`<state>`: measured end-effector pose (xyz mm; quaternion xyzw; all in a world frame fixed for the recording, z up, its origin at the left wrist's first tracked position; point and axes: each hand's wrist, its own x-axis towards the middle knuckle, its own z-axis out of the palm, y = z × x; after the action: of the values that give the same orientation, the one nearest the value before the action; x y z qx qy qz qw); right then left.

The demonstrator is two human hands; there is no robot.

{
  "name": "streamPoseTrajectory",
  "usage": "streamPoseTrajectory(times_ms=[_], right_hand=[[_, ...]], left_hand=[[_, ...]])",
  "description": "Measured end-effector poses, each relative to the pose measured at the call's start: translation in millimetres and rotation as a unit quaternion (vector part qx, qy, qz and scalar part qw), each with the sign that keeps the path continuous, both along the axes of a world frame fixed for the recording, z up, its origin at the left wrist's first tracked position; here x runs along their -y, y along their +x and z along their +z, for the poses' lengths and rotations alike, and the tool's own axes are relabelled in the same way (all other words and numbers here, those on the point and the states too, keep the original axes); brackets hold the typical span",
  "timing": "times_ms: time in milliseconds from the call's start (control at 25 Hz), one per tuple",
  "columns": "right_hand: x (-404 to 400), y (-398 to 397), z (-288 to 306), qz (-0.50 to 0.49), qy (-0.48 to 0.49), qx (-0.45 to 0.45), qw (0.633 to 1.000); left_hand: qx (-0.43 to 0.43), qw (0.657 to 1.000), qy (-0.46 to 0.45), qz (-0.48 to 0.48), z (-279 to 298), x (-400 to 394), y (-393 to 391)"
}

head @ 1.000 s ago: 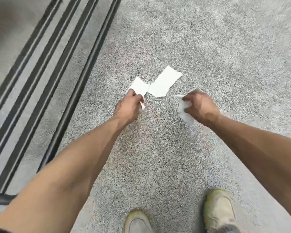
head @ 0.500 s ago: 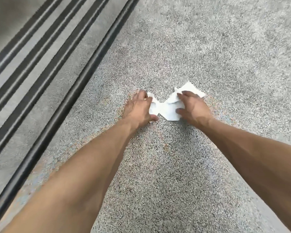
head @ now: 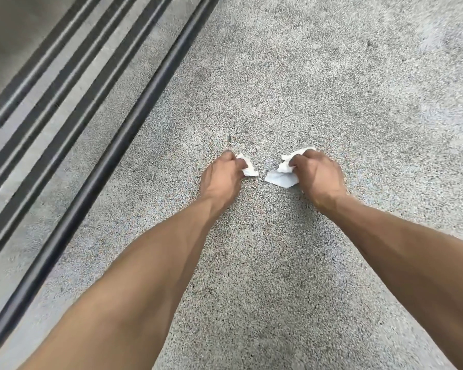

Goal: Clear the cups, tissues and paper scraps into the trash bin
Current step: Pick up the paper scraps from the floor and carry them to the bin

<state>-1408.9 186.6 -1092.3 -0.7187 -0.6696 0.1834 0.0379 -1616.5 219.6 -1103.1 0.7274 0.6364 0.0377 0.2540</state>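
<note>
Hands have pulled apart mid-frame: left hand (head: 221, 177) fists a crumpled white scrap (head: 247, 166), right hand (head: 322, 176) clutches bigger paper (head: 282, 177).

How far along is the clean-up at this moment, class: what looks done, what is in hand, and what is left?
Done: no loose scraps lie on the speckled floor in view. In hand: the left hand grips a small crumpled paper scrap; the right hand grips a larger crumpled paper wad. Left: binning both. No trash bin or cups appear in this view.
</note>
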Motion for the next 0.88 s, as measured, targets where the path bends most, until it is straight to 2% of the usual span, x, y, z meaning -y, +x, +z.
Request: streamPoseTrajectory(times_ms=[160,200,360,520,760,880], right_hand=[[12.9,-2.9,30.3,-0.133,0.0,-0.17,0.976],[16.1,-3.4,46.4,-0.148,0.007,-0.184,0.972],[34.9,-13.6,146.2,-0.076,0.02,-0.128,0.989],[48.4,-24.9,298.3,-0.033,0.064,-0.096,0.993],[58.8,-40.7,556.7,-0.022,0.15,-0.122,0.981],[59.4,-53.9,683.3,-0.009,0.186,-0.141,0.972]], left_hand=[[-0.011,1.0,0.005,-0.026,28.8,19.1,-2.5],[-0.013,0.999,0.021,-0.033,45.1,24.8,-3.9],[-0.003,0.998,0.052,-0.025,144.1,54.4,-10.0],[-0.004,0.995,0.087,-0.057,290.9,65.7,-17.3],[-0.003,0.984,0.17,-0.061,546.4,74.5,-40.0],[0.042,0.972,0.226,-0.047,677.9,74.7,-56.0]])
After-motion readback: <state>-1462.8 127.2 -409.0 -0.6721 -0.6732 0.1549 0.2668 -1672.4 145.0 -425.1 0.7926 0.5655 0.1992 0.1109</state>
